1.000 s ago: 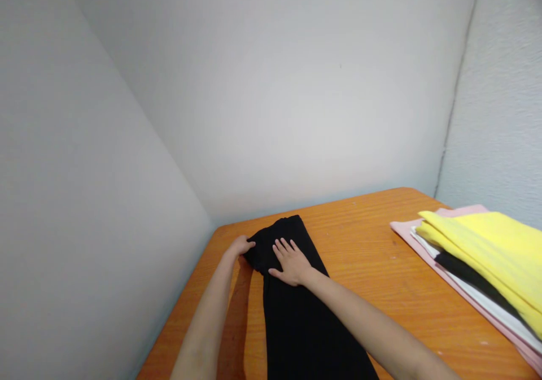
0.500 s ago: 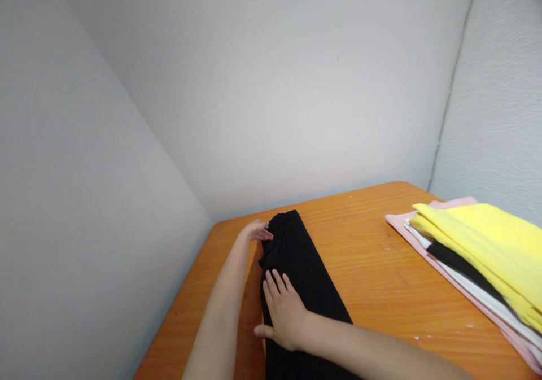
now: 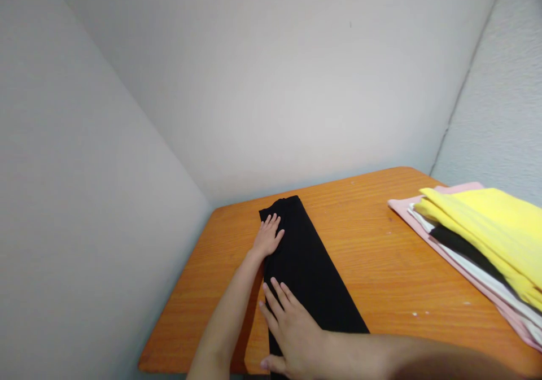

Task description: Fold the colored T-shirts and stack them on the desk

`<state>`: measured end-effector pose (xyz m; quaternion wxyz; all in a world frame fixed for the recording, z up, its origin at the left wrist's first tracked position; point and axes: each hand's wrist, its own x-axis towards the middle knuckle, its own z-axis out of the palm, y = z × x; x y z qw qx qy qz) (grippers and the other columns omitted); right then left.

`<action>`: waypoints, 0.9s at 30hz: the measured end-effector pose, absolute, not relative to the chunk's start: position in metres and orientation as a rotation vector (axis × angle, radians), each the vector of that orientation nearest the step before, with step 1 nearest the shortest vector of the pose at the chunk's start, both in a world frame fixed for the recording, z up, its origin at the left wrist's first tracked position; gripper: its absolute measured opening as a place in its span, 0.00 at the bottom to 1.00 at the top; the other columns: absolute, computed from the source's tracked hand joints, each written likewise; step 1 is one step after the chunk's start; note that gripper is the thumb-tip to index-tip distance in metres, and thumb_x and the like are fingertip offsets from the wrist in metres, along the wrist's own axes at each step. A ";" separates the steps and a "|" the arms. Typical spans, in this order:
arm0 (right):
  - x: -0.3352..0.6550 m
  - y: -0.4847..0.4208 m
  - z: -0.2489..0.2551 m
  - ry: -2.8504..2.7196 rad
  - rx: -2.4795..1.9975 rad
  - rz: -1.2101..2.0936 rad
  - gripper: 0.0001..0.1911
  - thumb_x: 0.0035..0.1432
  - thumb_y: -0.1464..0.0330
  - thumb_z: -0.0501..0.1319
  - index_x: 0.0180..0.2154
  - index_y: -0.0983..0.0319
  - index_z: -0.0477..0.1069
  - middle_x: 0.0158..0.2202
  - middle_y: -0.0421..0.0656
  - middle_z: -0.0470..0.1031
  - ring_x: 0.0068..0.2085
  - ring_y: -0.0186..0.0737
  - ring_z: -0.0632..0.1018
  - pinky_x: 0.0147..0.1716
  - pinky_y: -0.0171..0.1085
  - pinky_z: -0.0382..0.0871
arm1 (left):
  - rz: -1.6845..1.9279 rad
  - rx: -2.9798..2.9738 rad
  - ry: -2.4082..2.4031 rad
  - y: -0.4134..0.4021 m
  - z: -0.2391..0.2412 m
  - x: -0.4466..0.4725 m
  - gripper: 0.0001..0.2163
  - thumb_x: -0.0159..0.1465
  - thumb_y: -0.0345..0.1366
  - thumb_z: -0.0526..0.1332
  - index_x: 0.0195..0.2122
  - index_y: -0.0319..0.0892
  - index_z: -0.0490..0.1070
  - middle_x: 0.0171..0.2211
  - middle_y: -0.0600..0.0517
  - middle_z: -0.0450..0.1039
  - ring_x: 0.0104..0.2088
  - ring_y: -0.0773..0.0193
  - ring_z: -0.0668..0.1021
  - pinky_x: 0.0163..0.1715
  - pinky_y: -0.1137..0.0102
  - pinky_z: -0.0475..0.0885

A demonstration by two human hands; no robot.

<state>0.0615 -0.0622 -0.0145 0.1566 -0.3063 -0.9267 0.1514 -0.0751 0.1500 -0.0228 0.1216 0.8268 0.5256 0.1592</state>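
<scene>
A long black folded cloth (image 3: 309, 267) lies on the orange wooden table (image 3: 381, 256), running from the far left corner toward me. My left hand (image 3: 268, 237) rests flat on the cloth's far left edge, fingers stretched out. My right hand (image 3: 292, 329) lies flat on the near part of the cloth, fingers spread and pointing away from me. Neither hand holds anything.
A stack of folded cloths sits at the table's right side: yellow (image 3: 486, 222) on top, then black, white and pink (image 3: 406, 208) below. Grey walls close in the table at the left and back. The table's near left edge (image 3: 148, 363) shows.
My left hand has shifted from pinching the cloth's far corner to lying flat on it. My right hand slid back toward me along the cloth. The cloth's far end now lies smoother.
</scene>
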 end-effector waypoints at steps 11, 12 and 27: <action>0.168 -0.105 0.042 -2.723 -0.611 0.756 0.43 0.63 0.48 0.56 0.69 0.59 0.41 0.69 0.48 0.40 0.68 0.48 0.41 0.67 0.50 0.38 | 0.645 2.560 1.556 0.088 0.035 -0.099 0.22 0.72 0.40 0.42 0.64 0.39 0.56 0.67 0.46 0.51 0.67 0.62 0.53 0.67 0.63 0.45; 0.188 -0.105 0.041 -2.714 -0.691 0.706 0.46 0.60 0.48 0.59 0.69 0.59 0.41 0.69 0.48 0.40 0.68 0.49 0.42 0.66 0.51 0.38 | 0.630 2.602 1.500 0.070 0.040 -0.107 0.21 0.72 0.40 0.42 0.62 0.40 0.59 0.66 0.46 0.56 0.66 0.63 0.56 0.67 0.63 0.48; 0.256 -0.110 -0.052 -2.610 -0.839 -0.203 0.36 0.54 0.84 0.49 0.63 0.58 0.61 0.64 0.47 0.58 0.64 0.43 0.60 0.60 0.45 0.62 | 0.481 3.218 1.071 -0.129 -0.029 -0.117 0.19 0.67 0.25 0.54 0.58 0.45 0.66 0.61 0.43 0.64 0.62 0.54 0.66 0.57 0.58 0.68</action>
